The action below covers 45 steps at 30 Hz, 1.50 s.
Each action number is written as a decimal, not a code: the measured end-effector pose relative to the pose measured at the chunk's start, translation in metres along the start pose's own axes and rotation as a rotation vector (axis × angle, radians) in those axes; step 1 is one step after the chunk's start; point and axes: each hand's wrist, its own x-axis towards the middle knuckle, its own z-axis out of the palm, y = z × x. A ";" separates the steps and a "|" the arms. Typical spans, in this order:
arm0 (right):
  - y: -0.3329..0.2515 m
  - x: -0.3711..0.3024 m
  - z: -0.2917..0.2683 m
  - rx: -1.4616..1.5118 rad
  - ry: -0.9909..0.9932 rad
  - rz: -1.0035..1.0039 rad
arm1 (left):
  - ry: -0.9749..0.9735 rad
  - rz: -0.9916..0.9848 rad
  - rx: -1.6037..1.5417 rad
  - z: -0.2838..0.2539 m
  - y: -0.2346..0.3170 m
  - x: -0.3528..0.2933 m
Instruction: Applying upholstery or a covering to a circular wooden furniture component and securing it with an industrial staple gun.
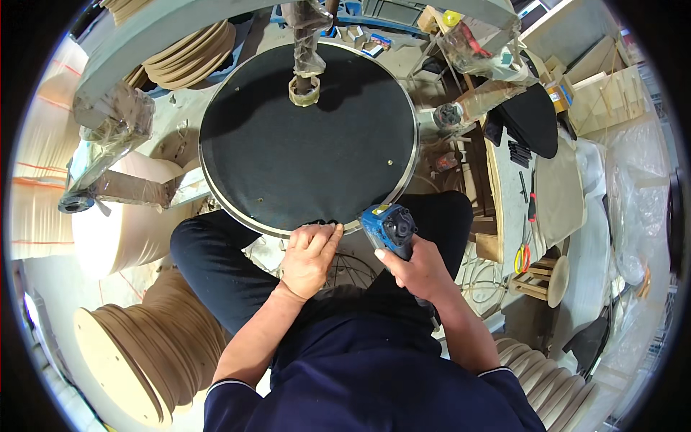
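Observation:
A large round panel with a black face and a pale rim lies in front of me, its near edge over my lap. My left hand is closed at that near edge, fingers bent and pressed together on a bit of bunched black fabric. My right hand is wrapped round the handle of a blue and black staple gun. The staple gun's nose is close to the panel's rim, just right of my left fingers; whether it touches cannot be seen.
Plastic-wrapped frame legs stand around the panel. To the right, a workbench holds yellow-and-red scissors, a red-handled tool and black pieces. Stacked wooden discs stand lower left, a white roll above them.

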 end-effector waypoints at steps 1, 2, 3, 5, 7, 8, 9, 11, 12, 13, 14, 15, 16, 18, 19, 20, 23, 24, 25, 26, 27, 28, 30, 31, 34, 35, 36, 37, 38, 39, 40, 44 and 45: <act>0.004 0.003 0.002 -0.012 -0.005 -0.006 | 0.000 0.000 0.000 0.001 0.002 0.002; 0.006 0.005 0.004 -0.024 -0.009 -0.011 | -0.004 -0.001 -0.012 0.003 0.004 0.003; 0.006 0.004 0.003 -0.024 -0.009 -0.012 | -0.007 -0.002 -0.024 0.004 0.006 0.004; 0.004 0.003 0.000 -0.037 0.004 -0.010 | -0.008 0.005 -0.037 0.006 0.009 0.007; 0.005 0.003 0.000 -0.039 0.000 -0.031 | -0.026 0.006 -0.027 0.007 0.013 0.010; 0.005 0.004 0.001 -0.041 -0.004 -0.052 | -0.026 0.006 -0.028 0.008 0.014 0.011; 0.005 0.004 0.001 -0.041 -0.003 -0.051 | -0.030 0.016 -0.038 0.009 0.014 0.013; 0.005 0.004 0.004 -0.018 -0.016 -0.037 | -0.039 0.025 -0.049 0.011 0.017 0.013; 0.005 0.003 0.004 -0.017 -0.016 -0.036 | -0.049 0.038 -0.047 0.012 0.019 0.012; 0.005 0.002 0.003 -0.039 -0.005 -0.054 | -0.058 0.050 -0.045 0.014 0.020 0.012; 0.005 0.002 0.002 -0.061 0.006 -0.073 | -0.058 0.049 -0.045 0.016 0.020 0.013; 0.005 0.003 0.001 -0.061 0.006 -0.074 | -0.059 0.057 -0.050 0.018 0.020 0.015; 0.005 0.005 -0.002 -0.054 0.005 -0.041 | -0.058 0.067 -0.056 0.018 0.020 0.016; 0.006 0.005 -0.004 -0.048 0.004 -0.010 | -0.087 0.068 -0.139 0.012 0.019 0.018; 0.007 0.005 -0.007 -0.037 0.003 0.014 | -0.115 0.067 -0.221 0.009 0.019 0.020; 0.008 0.006 -0.009 -0.027 0.001 0.038 | -0.110 0.067 -0.218 0.006 0.015 0.020; 0.012 0.008 -0.014 -0.011 0.032 0.018 | 0.021 0.013 -0.147 -0.014 -0.006 0.009; 0.013 0.007 -0.016 -0.010 0.034 0.021 | 0.032 -0.040 -0.103 -0.025 -0.010 0.007; 0.013 0.008 -0.017 0.012 0.039 0.005 | 0.043 -0.094 -0.054 -0.036 -0.015 0.004; 0.013 0.009 -0.018 0.032 0.043 -0.012 | 0.028 -0.118 -0.017 -0.043 -0.020 -0.002; 0.012 0.009 -0.018 0.033 0.043 -0.011 | 0.014 -0.141 0.019 -0.049 -0.025 -0.007; 0.011 0.008 -0.018 0.042 0.028 -0.010 | 0.000 -0.151 0.040 -0.053 -0.027 -0.011; 0.010 0.008 -0.016 0.050 0.011 -0.007 | 0.006 -0.123 0.043 -0.048 -0.032 -0.021; 0.010 0.008 -0.015 0.033 0.003 0.000 | 0.013 -0.090 0.042 -0.047 -0.033 -0.022; 0.009 0.007 -0.016 -0.005 0.011 0.004 | 0.013 -0.089 0.047 -0.045 -0.029 -0.020; 0.008 0.006 -0.018 -0.027 0.027 0.000 | 0.021 -0.081 0.049 -0.044 -0.028 -0.019; 0.007 0.005 -0.017 -0.027 0.028 0.001 | 0.031 -0.080 0.058 -0.042 -0.026 -0.018; 0.007 0.004 -0.017 -0.034 0.032 -0.007 | 0.032 -0.079 0.058 -0.041 -0.024 -0.019; 0.007 0.004 -0.017 -0.040 0.034 -0.014 | 0.031 -0.075 0.058 -0.038 -0.023 -0.020; 0.006 0.005 -0.015 -0.040 0.035 -0.015 | 0.029 -0.071 0.059 -0.037 -0.022 -0.021; 0.005 0.005 -0.012 -0.007 0.018 -0.001 | 0.028 -0.067 0.059 -0.037 -0.020 -0.020; 0.010 0.007 -0.006 0.008 0.011 0.021 | 0.027 -0.049 0.016 -0.032 -0.014 -0.018; 0.009 0.006 -0.007 0.008 0.010 0.021 | 0.027 -0.049 0.017 -0.031 -0.014 -0.019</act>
